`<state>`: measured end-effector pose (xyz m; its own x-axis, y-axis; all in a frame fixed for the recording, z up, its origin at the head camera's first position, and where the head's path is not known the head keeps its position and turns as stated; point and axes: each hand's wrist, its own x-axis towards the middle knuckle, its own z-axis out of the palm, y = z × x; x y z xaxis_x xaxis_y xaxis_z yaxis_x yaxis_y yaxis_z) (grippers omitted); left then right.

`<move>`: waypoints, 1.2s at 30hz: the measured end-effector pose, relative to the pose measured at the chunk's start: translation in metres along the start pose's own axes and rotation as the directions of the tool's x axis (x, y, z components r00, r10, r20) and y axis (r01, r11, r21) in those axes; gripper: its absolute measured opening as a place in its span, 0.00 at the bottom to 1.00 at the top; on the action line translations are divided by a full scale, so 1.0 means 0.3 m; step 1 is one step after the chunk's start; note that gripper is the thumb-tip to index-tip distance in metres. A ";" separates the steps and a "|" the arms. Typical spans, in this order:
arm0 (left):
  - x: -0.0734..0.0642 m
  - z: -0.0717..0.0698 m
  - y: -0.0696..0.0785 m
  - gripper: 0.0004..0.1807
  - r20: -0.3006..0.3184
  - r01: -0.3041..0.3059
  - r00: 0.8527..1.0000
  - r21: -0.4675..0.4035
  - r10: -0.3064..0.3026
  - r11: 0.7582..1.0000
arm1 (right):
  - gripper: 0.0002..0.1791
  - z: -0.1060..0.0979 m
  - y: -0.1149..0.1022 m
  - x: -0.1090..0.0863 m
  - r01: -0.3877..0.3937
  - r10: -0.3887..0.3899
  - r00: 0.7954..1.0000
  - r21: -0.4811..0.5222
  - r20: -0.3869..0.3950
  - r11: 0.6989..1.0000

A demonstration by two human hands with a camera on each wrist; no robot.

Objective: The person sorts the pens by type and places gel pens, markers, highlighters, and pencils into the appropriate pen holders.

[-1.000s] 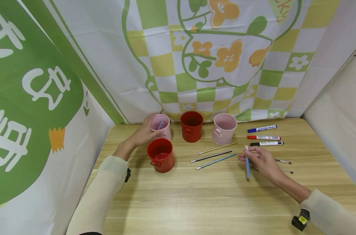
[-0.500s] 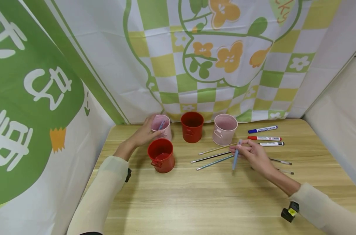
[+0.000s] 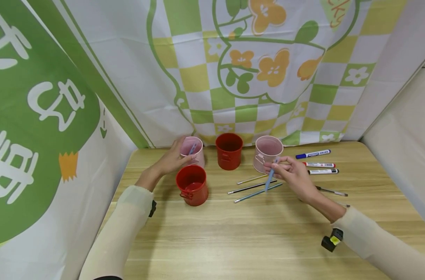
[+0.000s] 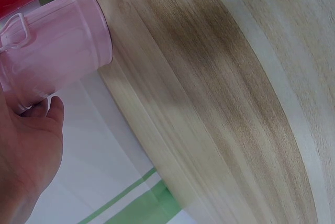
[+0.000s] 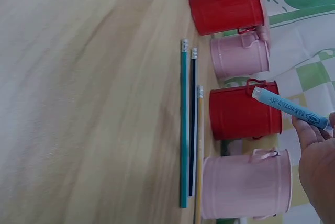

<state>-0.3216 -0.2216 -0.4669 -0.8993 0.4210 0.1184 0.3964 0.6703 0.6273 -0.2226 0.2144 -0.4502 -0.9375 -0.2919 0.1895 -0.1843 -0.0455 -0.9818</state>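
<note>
"Closest first: what's in the right grip?"

"A light-blue marker, pinched near one end and held aslant above the pencils. I'd expect it to be light, stiff and a little slippery — smooth plastic, by the look — so mid-barrel seems the steadier hold."

"And those pencils?"

"Slim, straight, eraser-tipped, lying on the wood-grained surface. Rigid, I'd guess, and apt to roll."

"Beyond them?"

"The left grip clasps the left pink bucket round its side, thumb in front; a blue pen leans inside. The wall looks like thin painted metal, probably light — better held there than by its wire handle."

"Farthest?"

"A softly creased cloth, printed with checks and flowers, hanging behind the buckets."
</note>
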 end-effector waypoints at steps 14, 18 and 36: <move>0.003 0.002 -0.010 0.47 -0.012 -0.004 1.000 0.007 0.004 1.000 | 0.13 0.078 -0.024 0.097 0.123 -0.123 0.992 0.003 0.040 0.992; 0.004 0.006 -0.012 0.47 -0.019 -0.009 1.000 0.008 0.009 1.000 | 0.11 0.108 -0.029 0.129 0.166 -0.166 0.986 -0.013 0.023 0.986; 0.000 0.003 -0.009 0.46 -0.008 -0.003 1.000 0.009 0.003 1.000 | 0.10 0.254 -0.088 0.254 0.247 -0.250 0.967 0.049 0.046 0.968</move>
<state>-0.3226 -0.2228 -0.4694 -0.8994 0.4185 0.1261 0.4008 0.6745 0.6200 -0.2666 0.1205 -0.4108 -0.8471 -0.3152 0.4279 -0.3959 -0.1628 -0.9037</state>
